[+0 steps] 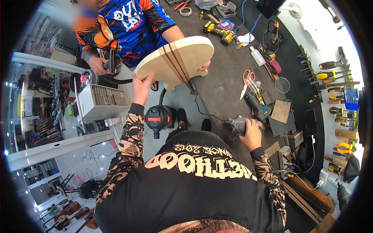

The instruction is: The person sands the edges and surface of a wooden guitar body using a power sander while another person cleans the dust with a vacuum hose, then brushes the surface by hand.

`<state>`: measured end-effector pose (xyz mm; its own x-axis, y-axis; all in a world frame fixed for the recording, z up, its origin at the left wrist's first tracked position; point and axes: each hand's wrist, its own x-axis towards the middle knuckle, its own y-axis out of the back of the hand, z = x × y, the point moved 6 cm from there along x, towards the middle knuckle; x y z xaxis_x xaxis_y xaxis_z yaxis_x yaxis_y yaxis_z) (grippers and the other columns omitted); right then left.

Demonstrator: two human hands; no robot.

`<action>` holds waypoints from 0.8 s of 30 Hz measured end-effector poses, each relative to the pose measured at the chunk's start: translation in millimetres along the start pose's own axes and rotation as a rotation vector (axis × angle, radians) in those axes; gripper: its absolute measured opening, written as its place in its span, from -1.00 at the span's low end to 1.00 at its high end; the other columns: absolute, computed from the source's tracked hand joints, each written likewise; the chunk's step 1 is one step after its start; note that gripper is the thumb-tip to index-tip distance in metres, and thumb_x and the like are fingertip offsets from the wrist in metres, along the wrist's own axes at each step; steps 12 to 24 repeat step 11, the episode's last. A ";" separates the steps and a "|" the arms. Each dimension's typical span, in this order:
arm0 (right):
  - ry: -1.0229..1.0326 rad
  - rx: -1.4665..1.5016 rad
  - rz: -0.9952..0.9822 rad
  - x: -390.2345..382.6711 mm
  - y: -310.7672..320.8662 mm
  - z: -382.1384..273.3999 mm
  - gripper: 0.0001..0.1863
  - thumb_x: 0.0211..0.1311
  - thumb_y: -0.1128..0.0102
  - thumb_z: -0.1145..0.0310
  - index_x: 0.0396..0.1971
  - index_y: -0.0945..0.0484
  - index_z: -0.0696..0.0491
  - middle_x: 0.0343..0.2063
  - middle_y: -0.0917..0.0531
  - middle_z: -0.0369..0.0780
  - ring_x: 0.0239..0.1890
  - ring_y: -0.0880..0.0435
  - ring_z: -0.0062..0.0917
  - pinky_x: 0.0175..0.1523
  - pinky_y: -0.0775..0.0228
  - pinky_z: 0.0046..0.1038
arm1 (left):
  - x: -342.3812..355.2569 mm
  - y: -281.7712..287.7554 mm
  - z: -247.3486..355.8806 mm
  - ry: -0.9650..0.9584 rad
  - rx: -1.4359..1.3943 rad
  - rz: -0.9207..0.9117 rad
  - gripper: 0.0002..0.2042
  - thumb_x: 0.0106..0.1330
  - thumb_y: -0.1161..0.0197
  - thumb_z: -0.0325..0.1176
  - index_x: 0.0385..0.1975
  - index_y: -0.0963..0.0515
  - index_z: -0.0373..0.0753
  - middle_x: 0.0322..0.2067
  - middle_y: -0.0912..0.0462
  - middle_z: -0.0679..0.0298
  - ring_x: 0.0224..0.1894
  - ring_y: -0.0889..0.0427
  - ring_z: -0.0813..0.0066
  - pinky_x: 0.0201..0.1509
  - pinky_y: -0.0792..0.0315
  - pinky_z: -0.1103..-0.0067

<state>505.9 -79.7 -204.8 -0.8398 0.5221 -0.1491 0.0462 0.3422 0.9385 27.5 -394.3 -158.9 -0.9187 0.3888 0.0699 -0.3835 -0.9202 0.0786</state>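
Note:
My left hand (142,88) grips the near left edge of a pale wooden guitar body (153,62) with dark stripes down its middle. It is held up, tilted, beside the workbench (217,85). A co-worker's hand (204,66) supports its right end. The co-worker's other hand (100,66) holds a black hose nozzle (112,64). On the bench's near part, my right hand (251,134) is closed around a grey corded power tool (237,126), possibly a sander; its underside is hidden. Its cord runs along the bench edge.
Near my right hand lie a teal power tool (259,108), sandpaper (281,112) and orange-handled scissors (248,79). Farther off are a yellow drill (219,33) and a white bottle (257,56). A vacuum (157,117) stands on the floor. Hand tools hang along the right wall.

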 end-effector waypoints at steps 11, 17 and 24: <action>0.083 0.129 0.060 20.0 25.1 -13.6 -0.21 -0.09 -0.65 0.34 0.25 -0.56 0.07 0.12 -0.59 -0.07 0.20 -0.64 -0.04 0.23 -0.66 -0.02 | 7.7 -1.0 10.1 -0.032 0.011 0.014 -0.36 0.60 -0.55 -0.22 0.49 -0.35 -0.30 0.30 -0.68 0.12 0.35 -0.66 0.36 0.45 -0.51 0.37; 0.083 0.129 0.060 20.0 25.1 -13.6 -0.21 -0.09 -0.65 0.34 0.25 -0.56 0.07 0.12 -0.59 -0.07 0.20 -0.64 -0.04 0.23 -0.66 -0.02 | 7.7 -1.0 10.1 -0.032 0.011 0.014 -0.36 0.60 -0.55 -0.22 0.49 -0.35 -0.30 0.30 -0.68 0.12 0.35 -0.66 0.36 0.45 -0.51 0.37; 0.083 0.129 0.060 20.0 25.1 -13.6 -0.21 -0.09 -0.65 0.34 0.25 -0.56 0.07 0.12 -0.59 -0.07 0.20 -0.64 -0.04 0.23 -0.66 -0.02 | 7.7 -1.0 10.1 -0.032 0.011 0.014 -0.36 0.60 -0.55 -0.22 0.49 -0.35 -0.30 0.30 -0.68 0.12 0.35 -0.66 0.36 0.45 -0.51 0.37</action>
